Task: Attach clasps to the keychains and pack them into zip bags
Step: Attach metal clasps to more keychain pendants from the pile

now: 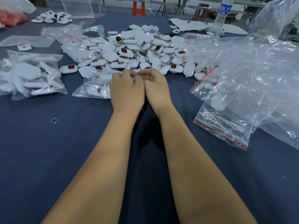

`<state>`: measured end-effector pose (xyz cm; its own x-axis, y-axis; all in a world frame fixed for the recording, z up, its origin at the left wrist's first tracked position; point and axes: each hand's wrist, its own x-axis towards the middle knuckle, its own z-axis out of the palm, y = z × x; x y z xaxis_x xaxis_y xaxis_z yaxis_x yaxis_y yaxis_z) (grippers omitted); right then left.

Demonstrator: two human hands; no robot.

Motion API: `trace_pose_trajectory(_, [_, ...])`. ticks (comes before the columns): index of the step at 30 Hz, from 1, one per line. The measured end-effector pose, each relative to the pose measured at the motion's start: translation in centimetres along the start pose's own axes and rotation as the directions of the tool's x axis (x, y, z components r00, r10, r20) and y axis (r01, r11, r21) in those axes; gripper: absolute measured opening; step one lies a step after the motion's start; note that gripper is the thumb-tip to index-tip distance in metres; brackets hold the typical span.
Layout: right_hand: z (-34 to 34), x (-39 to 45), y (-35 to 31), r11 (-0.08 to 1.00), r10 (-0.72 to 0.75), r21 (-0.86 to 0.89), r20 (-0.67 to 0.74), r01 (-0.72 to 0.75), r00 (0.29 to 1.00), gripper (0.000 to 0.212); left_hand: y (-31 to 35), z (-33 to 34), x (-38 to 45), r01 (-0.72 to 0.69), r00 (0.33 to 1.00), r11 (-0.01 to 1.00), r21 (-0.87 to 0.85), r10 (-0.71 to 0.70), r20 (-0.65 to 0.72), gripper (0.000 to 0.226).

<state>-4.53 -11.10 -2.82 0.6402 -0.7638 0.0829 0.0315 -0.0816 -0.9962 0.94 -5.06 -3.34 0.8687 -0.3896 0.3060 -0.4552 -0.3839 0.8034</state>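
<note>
Meeting fingertip to fingertip, the left hand (pixel 127 88) and right hand (pixel 156 88) curl in a pinching grip on something small and hidden, so its axis cannot be told. Just beyond them lies the keychain pile (pixel 135 52), pieces pointing every way. Zip bags (pixel 221 126) lie to the right. The bottle (pixel 224 12) label is unreadable.

A dark blue table covering (pixel 68 159) is spread across the work surface. A clear plastic water bottle (pixel 224 11) with a blue label is stood upright at far right. An orange stool (pixel 138 6) is seen beyond the table.
</note>
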Motion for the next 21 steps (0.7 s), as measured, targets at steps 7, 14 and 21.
trace_pose_trajectory(7, [-2.9, 1.2, 0.6, 0.777, -0.146, -0.629, -0.209, -0.018, 0.967, 0.048, -0.4, -0.3, 0.0, -0.035, 0.995, 0.970, 0.242, 0.056, -0.079, 0.032])
trace_pose_trajectory(14, [-2.9, 2.9, 1.0, 0.582, 0.045, -0.808, -0.081, -0.092, 0.996, 0.062, 1.7, 0.7, -1.9, -0.267, 0.939, 0.856, -0.443, 0.335, 0.083, 0.034])
trace_pose_trajectory(21, [-2.7, 2.7, 0.9, 0.660, 0.026, -0.744, -0.124, -0.110, 0.992, 0.059, 0.9, 1.4, -0.7, 0.183, 0.960, 0.799, -0.573, -0.018, 0.281, 0.020])
